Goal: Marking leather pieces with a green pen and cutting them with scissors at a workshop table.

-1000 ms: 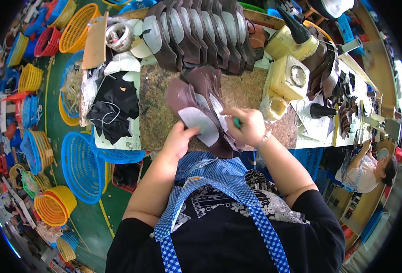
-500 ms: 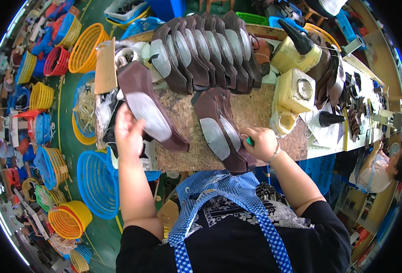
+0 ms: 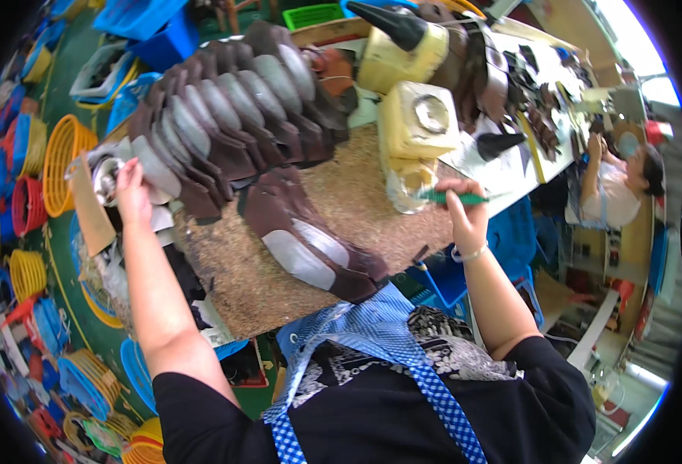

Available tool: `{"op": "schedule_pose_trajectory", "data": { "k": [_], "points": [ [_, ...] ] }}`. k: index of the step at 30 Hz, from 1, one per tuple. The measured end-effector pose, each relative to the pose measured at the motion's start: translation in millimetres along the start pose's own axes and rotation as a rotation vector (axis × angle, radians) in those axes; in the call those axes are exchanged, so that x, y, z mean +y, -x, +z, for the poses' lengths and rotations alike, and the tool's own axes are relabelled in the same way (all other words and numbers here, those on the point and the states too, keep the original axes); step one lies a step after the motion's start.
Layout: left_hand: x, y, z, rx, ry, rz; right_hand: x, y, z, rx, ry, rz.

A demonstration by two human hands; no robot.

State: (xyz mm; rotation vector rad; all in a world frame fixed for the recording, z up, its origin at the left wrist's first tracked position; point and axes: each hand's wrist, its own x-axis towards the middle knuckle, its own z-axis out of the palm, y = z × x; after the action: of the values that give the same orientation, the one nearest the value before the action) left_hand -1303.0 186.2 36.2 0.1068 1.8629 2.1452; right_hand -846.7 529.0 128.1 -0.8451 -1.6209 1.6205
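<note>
At the left end of a row of overlapping dark brown leather pieces (image 3: 229, 116), each with a grey oval patch, my left hand (image 3: 134, 197) has its fingers stretched out along the edge of the end piece. My right hand (image 3: 468, 213) grips a slim green-handled tool (image 3: 464, 199). It is held sideways, its far end over a cloudy plastic pot (image 3: 404, 189); the pot hides its tip. Between my hands, a smaller stack of the same leather pieces (image 3: 298, 259) lies on the worn brown board (image 3: 217, 267) near my apron.
Yellowish plastic containers (image 3: 422, 124) and black cones (image 3: 499, 145) stand at the back right. A cardboard piece (image 3: 93, 205) leans at the board's left edge. Plastic baskets (image 3: 69, 162) crowd the floor at left. Another person (image 3: 615, 189) sits at far right.
My left hand has gone from beside a separate leather piece to the row's left end, where that piece now appears to lie. My right hand has moved from the stack to the pot. The view has turned.
</note>
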Motion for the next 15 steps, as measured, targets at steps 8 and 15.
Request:
{"op": "schedule_pose_trajectory", "data": {
  "k": [8,15],
  "points": [
    [5.5,125.6,74.4,0.292,-0.467,0.247,12.4,-31.8,-9.4,-0.269,0.935,-0.118],
    [-30.1,296.9,122.4,-0.063,-0.098,-0.578,3.1,-44.2,-19.1,-0.247,0.554,0.4]
  ]
}}
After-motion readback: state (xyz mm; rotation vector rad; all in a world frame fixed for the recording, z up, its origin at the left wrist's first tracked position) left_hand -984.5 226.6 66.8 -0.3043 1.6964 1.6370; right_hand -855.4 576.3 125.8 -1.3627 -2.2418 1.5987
